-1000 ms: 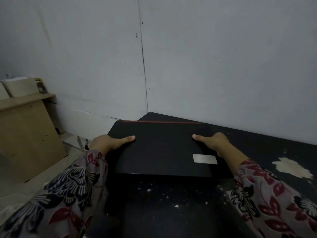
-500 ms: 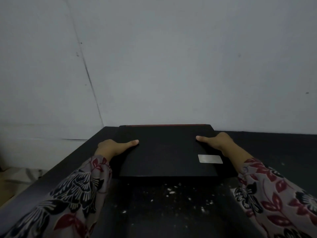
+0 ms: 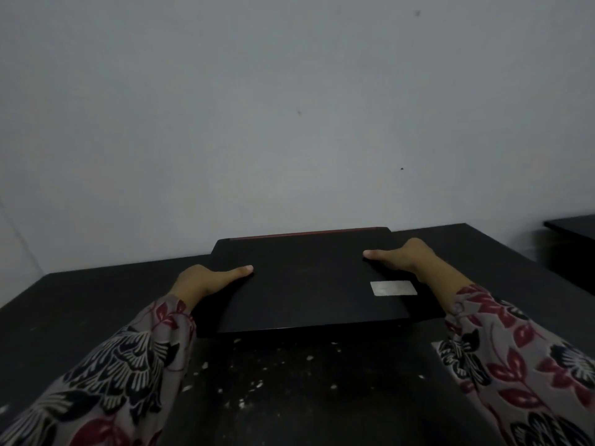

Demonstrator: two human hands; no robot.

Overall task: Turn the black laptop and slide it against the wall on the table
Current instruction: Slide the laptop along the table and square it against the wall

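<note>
— one black laptop (image 3: 309, 284), lid closed, flat on the dark table (image 3: 64, 310). where is its far edge?

— red-trimmed far edge at the foot of the grey wall (image 3: 289, 107); whether it touches, cannot tell. silver sticker (image 3: 393, 288) on the lid's near right.

— your grip?

— your left hand (image 3: 206, 280) clasps the left edge, thumb lying on the lid, fingers hidden past the side. your right hand (image 3: 402, 257) clamps the right edge likewise.

— surroundings?

— white flecks (image 3: 257, 381) on the table in front of the laptop. patterned sleeves (image 3: 128, 365) on both arms. a second dark surface (image 3: 573, 226) at far right.
</note>
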